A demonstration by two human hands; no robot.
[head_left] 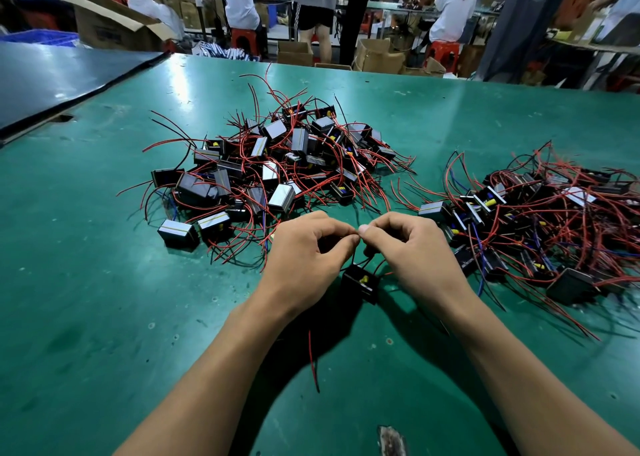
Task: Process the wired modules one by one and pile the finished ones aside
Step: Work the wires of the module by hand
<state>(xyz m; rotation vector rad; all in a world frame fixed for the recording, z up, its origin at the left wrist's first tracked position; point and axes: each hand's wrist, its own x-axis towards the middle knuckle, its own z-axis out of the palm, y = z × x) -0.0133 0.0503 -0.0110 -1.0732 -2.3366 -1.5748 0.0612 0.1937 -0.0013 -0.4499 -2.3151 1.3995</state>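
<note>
**Black module: leads pinched, processing under way**

Thin leads are pinched between thumb and forefinger of the left hand and the right hand, with the fingertips meeting. The black module is found just below the grip, at the green table. Beyond the grip a large pile is heaped, and to its right a second pile. Which one is finished cannot be told, and much work appears to remain.

- The green table before me was scuffed, with a worn patch near my edge.
- One heap of wired modules lay mid-table.
- A second heap lay apart, on my right.
</note>
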